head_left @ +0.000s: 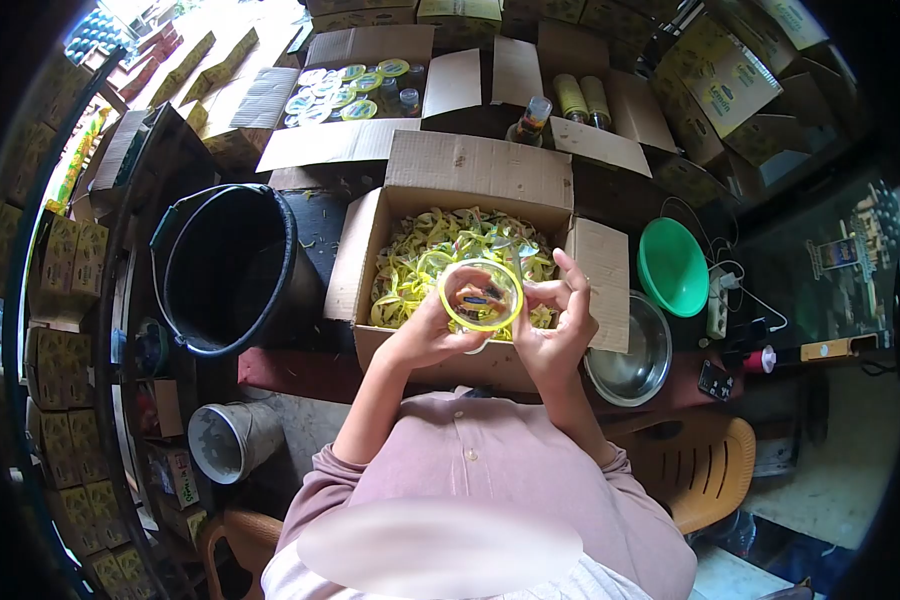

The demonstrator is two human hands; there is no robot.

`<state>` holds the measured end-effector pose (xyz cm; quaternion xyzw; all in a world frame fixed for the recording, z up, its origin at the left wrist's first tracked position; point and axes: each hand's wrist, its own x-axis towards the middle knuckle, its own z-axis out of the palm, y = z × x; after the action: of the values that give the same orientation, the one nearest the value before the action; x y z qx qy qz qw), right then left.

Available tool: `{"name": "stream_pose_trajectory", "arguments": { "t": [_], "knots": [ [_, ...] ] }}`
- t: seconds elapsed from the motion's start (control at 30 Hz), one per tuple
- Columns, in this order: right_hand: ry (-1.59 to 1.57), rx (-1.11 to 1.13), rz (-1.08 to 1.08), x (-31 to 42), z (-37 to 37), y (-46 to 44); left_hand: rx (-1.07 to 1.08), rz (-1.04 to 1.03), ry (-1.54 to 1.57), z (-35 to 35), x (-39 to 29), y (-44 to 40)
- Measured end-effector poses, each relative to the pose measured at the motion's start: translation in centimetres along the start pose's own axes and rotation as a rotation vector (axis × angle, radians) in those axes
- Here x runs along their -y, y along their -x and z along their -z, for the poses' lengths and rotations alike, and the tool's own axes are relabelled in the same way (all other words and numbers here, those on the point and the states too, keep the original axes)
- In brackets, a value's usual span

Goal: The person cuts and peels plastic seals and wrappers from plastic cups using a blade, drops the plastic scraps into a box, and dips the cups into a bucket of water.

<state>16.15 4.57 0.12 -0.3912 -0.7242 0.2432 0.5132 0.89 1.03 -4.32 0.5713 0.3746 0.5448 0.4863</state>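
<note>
A clear round container with a yellow rim (507, 314) is held up in front of my chest. My left hand (438, 325) has its fingers wrapped round the container's left side. At the container's right side is my right hand (556, 322), thumb and fingers close together near the rim; it seems to hold a thin blade-like tool (517, 262) pointing up. Behind and below the hands stands an open cardboard box (480, 160), filled with yellow-green printed strips (420, 240).
A black bucket (282, 290) stands left, a grey bucket (210, 440) lower down. Right are a green bowl (673, 268), a metal bowl (645, 365) and a power strip (716, 310). Behind, one box holds yellow-rimmed lids (358, 108); a bottle (532, 118) stands beside another box holding bottles (571, 98).
</note>
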Motion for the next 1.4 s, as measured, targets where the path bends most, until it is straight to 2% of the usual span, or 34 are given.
{"name": "stream_pose_trajectory", "arguments": {
  "t": [0.23, 0.27, 0.4, 0.9, 1.0, 1.1, 1.4],
  "knots": [
    [-0.174, 0.000, -0.133, -0.6, 0.3, -0.3, -0.014, -0.064, -0.050, 0.2, -0.4, -0.2],
    [-0.187, -0.012, -0.152, -0.6, 0.3, -0.2, -0.028, -0.036, 0.032, 0.1, -0.3, -0.1],
    [-0.194, -0.040, -0.136, 0.5, 0.2, 0.5, -0.071, -0.041, 0.164, 0.2, 1.0, 0.3],
    [-0.116, -0.015, -0.047, 0.0, -0.2, 0.0, -0.009, 0.042, 0.055, -0.1, 0.0, 0.7],
    [-0.169, -0.003, -0.091, 0.0, 0.0, -0.4, -0.027, 0.006, 0.104, 0.1, 0.3, 0.3],
    [-0.183, -0.045, -0.124, 0.5, 0.1, -0.2, -0.127, 0.077, 0.324, -0.2, 0.3, 0.2],
    [-0.171, -0.039, -0.078, 0.5, -0.7, 0.6, -0.116, 0.012, 0.321, -0.4, 1.3, 0.1]
  ]
}}
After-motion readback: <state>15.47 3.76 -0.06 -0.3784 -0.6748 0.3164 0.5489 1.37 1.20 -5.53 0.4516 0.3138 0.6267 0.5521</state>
